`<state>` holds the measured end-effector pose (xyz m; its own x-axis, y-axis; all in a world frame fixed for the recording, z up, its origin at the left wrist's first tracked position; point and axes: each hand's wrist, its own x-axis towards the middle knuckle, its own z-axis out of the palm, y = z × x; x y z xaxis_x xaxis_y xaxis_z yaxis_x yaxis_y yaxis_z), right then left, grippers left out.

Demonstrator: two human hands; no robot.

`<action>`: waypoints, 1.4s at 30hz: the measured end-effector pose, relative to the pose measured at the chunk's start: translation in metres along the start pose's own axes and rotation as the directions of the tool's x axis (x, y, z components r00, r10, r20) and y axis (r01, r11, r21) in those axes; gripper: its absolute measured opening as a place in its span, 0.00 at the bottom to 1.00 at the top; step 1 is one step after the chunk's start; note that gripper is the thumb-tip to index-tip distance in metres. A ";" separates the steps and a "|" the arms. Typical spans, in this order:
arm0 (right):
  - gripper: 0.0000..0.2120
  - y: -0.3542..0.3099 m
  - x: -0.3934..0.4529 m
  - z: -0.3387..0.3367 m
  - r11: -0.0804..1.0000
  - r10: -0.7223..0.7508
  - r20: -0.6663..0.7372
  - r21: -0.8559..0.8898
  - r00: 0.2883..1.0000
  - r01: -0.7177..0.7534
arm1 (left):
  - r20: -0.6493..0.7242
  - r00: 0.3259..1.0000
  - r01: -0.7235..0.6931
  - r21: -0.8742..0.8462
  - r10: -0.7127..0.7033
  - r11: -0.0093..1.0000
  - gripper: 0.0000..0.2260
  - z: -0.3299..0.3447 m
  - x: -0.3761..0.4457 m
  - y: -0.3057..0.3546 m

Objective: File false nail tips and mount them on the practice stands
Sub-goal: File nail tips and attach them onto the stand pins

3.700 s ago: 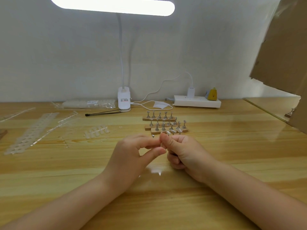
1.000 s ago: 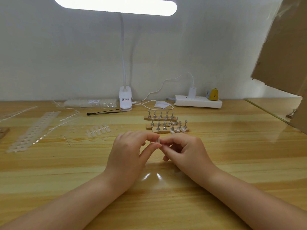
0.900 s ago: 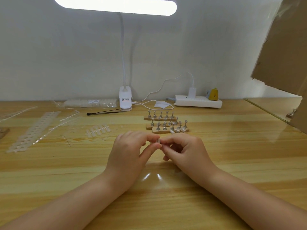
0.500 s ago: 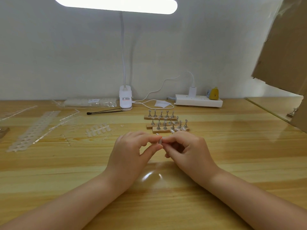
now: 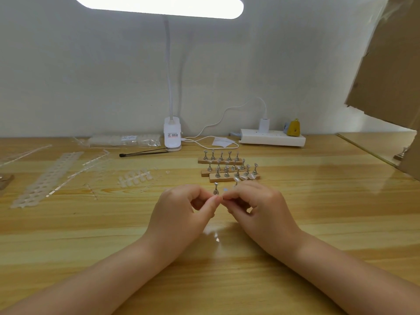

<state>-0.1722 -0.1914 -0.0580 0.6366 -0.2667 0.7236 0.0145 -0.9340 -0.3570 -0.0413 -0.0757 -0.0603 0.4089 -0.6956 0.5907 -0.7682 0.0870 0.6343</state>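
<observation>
My left hand (image 5: 184, 210) pinches a small metal practice stand (image 5: 215, 189) between thumb and forefinger; the stand pokes up above the fingertips. My right hand (image 5: 256, 208) pinches a small clear nail tip (image 5: 225, 190) right beside that stand, fingertips of both hands almost touching. Just beyond the hands lie three wooden bases (image 5: 227, 168) with rows of metal stands. The front base (image 5: 216, 178) carries a few mounted tips (image 5: 244, 177) at its right end.
Loose nail tips (image 5: 134, 177) and empty tip strips (image 5: 47, 178) lie to the left. At the back are a bag of tips (image 5: 122, 140), a black tool (image 5: 145, 153), the lamp clamp (image 5: 172, 137) and a power strip (image 5: 272, 138). Cardboard (image 5: 391, 64) hangs at right.
Both hands stay together at the same spot with small finger movements. The metal stand now shows clearly above my left fingertips, with the tip beside it.
</observation>
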 end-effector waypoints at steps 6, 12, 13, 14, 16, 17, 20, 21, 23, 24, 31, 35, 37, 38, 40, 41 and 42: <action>0.02 0.002 0.000 -0.001 0.994 -0.095 0.023 -0.048 0.995 0.096 | 0.005 0.999 -0.040 0.031 0.040 0.999 0.09 0.000 0.000 -0.003; 0.02 -0.001 0.002 0.001 0.998 0.049 0.022 0.045 0.999 -0.050 | -0.025 1.000 -0.008 0.028 0.009 1.000 0.09 -0.002 0.003 0.001; 0.02 -0.001 0.003 0.003 0.993 0.090 0.012 0.076 0.996 -0.090 | -0.035 0.999 0.021 0.059 -0.019 0.998 0.12 -0.002 0.003 0.000; 0.02 0.000 0.003 0.003 0.985 0.138 -0.003 0.108 0.990 -0.137 | -0.029 0.998 0.052 0.094 -0.049 0.994 0.15 -0.002 0.004 -0.002; 0.02 0.004 0.004 0.004 0.957 0.245 -0.016 0.166 0.969 -0.239 | 0.043 0.993 0.101 0.157 -0.109 0.982 0.17 -0.002 0.005 -0.006; 0.02 0.006 0.005 0.004 0.939 0.294 -0.007 0.188 0.956 -0.287 | 0.096 0.986 0.117 0.191 -0.137 0.975 0.19 -0.001 0.005 -0.008; 0.01 0.014 0.006 0.003 0.894 0.401 0.052 0.196 0.915 -0.403 | 0.218 0.962 0.094 0.291 -0.162 0.952 0.26 0.003 0.005 -0.010; 0.01 0.016 0.007 0.004 0.882 0.427 0.064 0.191 0.902 -0.431 | 0.230 0.961 0.082 0.292 -0.153 0.953 0.26 0.004 0.005 -0.010; 0.02 0.020 0.007 0.005 0.866 0.464 0.075 0.173 0.883 -0.469 | 0.211 0.969 0.064 0.282 -0.127 0.957 0.26 0.005 0.004 -0.010; 0.02 0.021 0.008 0.005 0.862 0.474 0.081 0.159 0.877 -0.481 | 0.199 0.973 0.061 0.288 -0.122 0.956 0.26 0.005 0.003 -0.010; 0.04 0.024 0.011 0.008 0.865 0.490 0.107 0.068 0.865 -0.498 | 0.242 0.958 0.068 0.334 -0.155 0.940 0.29 0.008 0.005 -0.015; 0.04 0.026 0.011 0.009 0.860 0.507 0.101 0.014 0.856 -0.511 | 0.212 0.971 0.038 0.326 -0.112 0.945 0.28 0.008 0.004 -0.015; 0.06 0.026 0.012 0.010 0.858 0.513 0.123 -0.042 0.850 -0.512 | 0.202 0.974 0.025 0.341 -0.100 0.940 0.27 0.008 0.003 -0.014; 0.07 0.026 0.012 0.010 0.858 0.513 0.133 -0.072 0.848 -0.508 | 0.189 0.978 0.021 0.351 -0.092 0.936 0.26 0.008 0.002 -0.014; 0.08 0.025 0.012 0.009 0.858 0.512 0.134 -0.107 0.848 -0.502 | 0.118 0.989 0.034 0.383 -0.086 0.923 0.24 0.006 0.003 -0.013; 0.08 0.025 0.012 0.008 0.861 0.507 0.128 -0.112 0.852 -0.496 | 0.059 0.994 0.061 0.411 -0.094 0.910 0.23 0.004 0.004 -0.014; 0.06 0.025 0.010 0.008 0.866 0.499 0.120 -0.114 0.858 -0.487 | -0.004 0.994 0.096 0.449 -0.105 0.888 0.22 0.001 0.007 -0.016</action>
<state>-0.1594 -0.2155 -0.0637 0.6462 -0.6664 0.3719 -0.3853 -0.7056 -0.5947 -0.0267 -0.0827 -0.0663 0.4894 -0.6980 0.5228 -0.8646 -0.3097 0.3958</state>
